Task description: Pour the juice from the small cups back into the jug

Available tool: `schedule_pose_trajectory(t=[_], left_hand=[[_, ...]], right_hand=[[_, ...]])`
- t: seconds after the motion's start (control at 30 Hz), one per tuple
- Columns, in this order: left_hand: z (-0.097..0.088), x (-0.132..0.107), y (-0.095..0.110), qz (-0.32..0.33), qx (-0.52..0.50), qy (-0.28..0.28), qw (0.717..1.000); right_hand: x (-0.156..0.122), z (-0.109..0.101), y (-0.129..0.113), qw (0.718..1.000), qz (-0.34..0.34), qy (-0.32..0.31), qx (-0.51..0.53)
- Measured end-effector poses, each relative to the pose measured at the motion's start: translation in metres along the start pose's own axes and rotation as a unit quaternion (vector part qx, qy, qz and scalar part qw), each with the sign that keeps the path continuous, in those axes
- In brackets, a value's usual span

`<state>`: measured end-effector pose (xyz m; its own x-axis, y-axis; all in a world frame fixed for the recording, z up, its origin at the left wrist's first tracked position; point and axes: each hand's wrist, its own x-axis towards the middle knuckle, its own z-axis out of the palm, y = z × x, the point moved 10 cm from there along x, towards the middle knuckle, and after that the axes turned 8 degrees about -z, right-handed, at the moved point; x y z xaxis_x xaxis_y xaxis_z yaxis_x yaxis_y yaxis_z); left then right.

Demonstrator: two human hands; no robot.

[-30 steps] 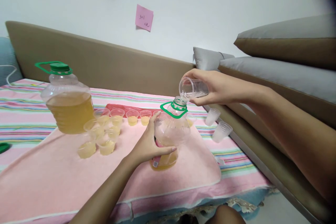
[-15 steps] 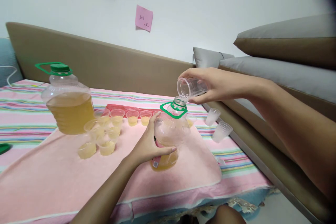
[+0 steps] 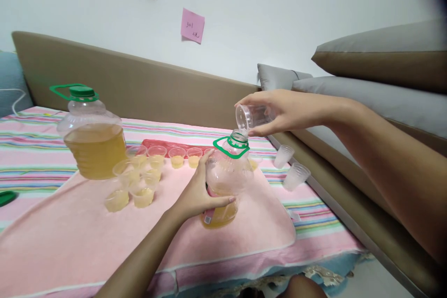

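Note:
My left hand (image 3: pixel 202 195) is wrapped round the side of a clear plastic jug (image 3: pixel 228 172), which has a green handle ring at its uncapped neck and yellowish liquid in its lower part. In my right hand (image 3: pixel 275 111) is a clear plastic cup (image 3: pixel 249 117), tipped on its side with its rim at the jug's mouth. I can make out no coloured liquid in the cup. Left of the jug stand several clear cups (image 3: pixel 143 195) holding pale yellow liquid. Part of the back row is hidden behind the jug and my left hand.
A larger jug (image 3: pixel 94 149) with a green cap and yellow-brown liquid stands at the left. Two frosted cups (image 3: pixel 295 177) sit at the right by the bed-side rail. A green lid (image 3: pixel 7 198) lies at the far left. Grey cushions (image 3: pixel 377 93) are stacked at the right.
The cup in my right hand stays tipped at the jug's mouth, with my fingers shifted very slightly. My left hand keeps its hold. The whole view has drifted a little.

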<state>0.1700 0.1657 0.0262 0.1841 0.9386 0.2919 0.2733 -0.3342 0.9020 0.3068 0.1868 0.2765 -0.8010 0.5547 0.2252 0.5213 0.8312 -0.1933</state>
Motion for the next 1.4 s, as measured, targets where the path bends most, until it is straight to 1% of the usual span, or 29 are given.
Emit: schedule_pose_trajectory(t=[0.13,0.3,0.43,0.5,0.67,0.8,0.93,1.17,1.27,1.4], left_hand=[[0.000,0.000,-0.002,0.001,-0.004,-0.001,1.000],[0.001,0.000,-0.003,0.003,-0.001,0.001,1.000],[0.002,0.000,-0.004,0.000,-0.005,-0.002,1.000],[0.001,0.000,-0.005,-0.002,0.000,0.000,1.000],[0.001,0.000,-0.004,0.000,0.002,0.003,1.000],[0.002,0.001,-0.005,-0.002,0.004,0.002,1.000],[0.002,0.000,-0.006,-0.007,0.006,0.000,1.000],[0.000,0.000,-0.005,-0.010,0.010,0.005,1.000],[0.000,0.000,-0.005,-0.008,0.009,0.004,1.000],[0.001,0.000,-0.005,-0.004,0.008,0.004,1.000]], right_hand=[[0.001,0.002,-0.003,0.999,-0.019,-0.024,-0.023],[0.000,0.005,-0.007,0.991,-0.021,-0.083,-0.104],[0.001,0.002,-0.009,0.987,-0.035,-0.086,-0.130],[0.001,0.000,-0.009,0.990,-0.034,-0.075,-0.118],[-0.002,-0.006,-0.004,0.997,0.004,-0.034,-0.067],[-0.006,-0.007,-0.005,0.999,-0.011,-0.001,-0.037],[-0.012,-0.008,0.001,0.999,-0.024,0.038,-0.020],[-0.021,-0.006,0.015,0.997,-0.005,0.068,0.023],[-0.023,-0.005,0.020,0.992,-0.007,0.095,0.077],[-0.029,-0.004,0.028,0.976,0.001,0.143,0.165]])
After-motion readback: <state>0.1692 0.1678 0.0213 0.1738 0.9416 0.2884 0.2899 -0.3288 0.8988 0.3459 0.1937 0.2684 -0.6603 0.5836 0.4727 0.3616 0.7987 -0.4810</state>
